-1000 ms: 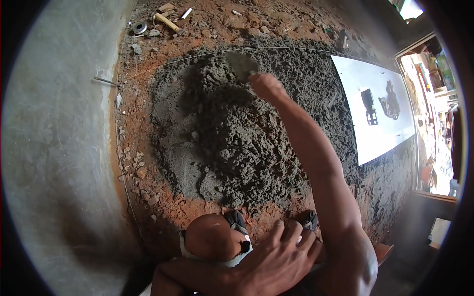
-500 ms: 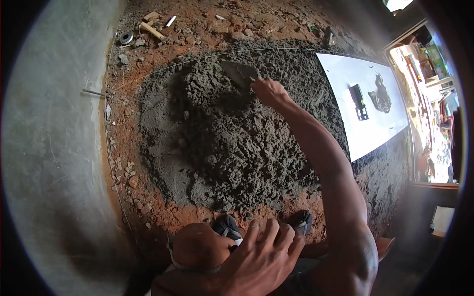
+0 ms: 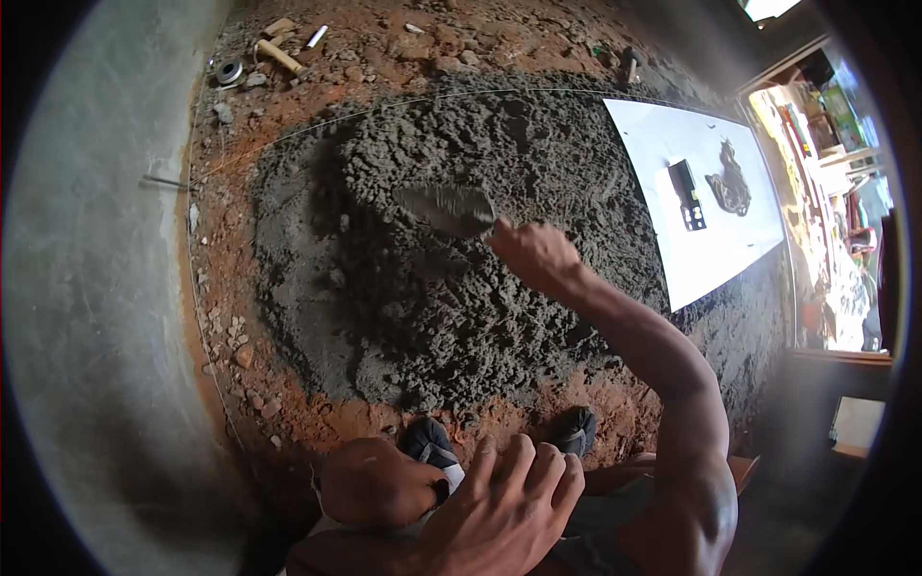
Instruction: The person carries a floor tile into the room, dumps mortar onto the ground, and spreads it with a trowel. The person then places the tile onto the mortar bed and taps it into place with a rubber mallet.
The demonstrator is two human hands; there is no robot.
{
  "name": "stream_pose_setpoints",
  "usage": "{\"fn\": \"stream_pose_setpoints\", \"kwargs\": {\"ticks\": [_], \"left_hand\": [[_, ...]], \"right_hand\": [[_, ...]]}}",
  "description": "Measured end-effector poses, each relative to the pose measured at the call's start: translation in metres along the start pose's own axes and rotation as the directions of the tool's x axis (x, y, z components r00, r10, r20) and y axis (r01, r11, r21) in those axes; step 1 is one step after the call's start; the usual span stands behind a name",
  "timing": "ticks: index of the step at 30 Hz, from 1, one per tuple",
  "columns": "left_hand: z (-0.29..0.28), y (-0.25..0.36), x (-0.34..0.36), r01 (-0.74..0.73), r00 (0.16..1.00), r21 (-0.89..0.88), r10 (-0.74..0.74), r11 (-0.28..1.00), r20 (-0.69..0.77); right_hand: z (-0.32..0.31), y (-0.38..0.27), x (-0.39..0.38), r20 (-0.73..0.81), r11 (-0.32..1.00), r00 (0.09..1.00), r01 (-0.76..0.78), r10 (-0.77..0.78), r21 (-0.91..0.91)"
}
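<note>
While the right hand (image 3: 536,253) grips a central trowel (image 3: 447,209), blade toward nine o'clock (presumably to bear on mortar (image 3: 538,331) beneath), left hand (image 3: 507,507), six o'clock: half-curled, palm hidden, contents unclear.

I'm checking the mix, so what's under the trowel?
Lumpy grey mix shows around the trowel in the right hand. The patch directly beneath is covered, so I can't see it or tell whether the trowel touches it.

right hand (image 3: 540,255) drawn closer, trowel (image 3: 448,209) shifted from far side of grey mortar (image 3: 519,322) toward middle
</note>
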State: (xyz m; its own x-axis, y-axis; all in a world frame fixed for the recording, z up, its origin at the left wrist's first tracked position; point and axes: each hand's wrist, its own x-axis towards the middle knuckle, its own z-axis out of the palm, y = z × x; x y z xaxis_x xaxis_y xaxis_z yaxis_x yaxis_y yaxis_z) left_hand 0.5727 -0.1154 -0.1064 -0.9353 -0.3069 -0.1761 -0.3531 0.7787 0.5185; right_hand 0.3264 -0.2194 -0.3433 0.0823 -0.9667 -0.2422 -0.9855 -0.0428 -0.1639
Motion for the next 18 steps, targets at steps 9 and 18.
{"fn": "stream_pose_setpoints", "kwargs": {"ticks": [9, 18], "left_hand": [[0.002, 0.009, 0.017, -0.053, 0.998, 0.054, 0.051, 0.997, 0.043], [-0.004, 0.020, 0.008, -0.013, 1.000, 0.152, 0.010, 0.988, 0.019]], "right_hand": [[-0.008, 0.210, 0.031, -0.101, 0.795, 0.793, -0.581, 0.601, 0.174], [-0.006, 0.070, -0.019, 0.689, -0.153, 0.723, -0.676, 0.047, 0.721]]}}
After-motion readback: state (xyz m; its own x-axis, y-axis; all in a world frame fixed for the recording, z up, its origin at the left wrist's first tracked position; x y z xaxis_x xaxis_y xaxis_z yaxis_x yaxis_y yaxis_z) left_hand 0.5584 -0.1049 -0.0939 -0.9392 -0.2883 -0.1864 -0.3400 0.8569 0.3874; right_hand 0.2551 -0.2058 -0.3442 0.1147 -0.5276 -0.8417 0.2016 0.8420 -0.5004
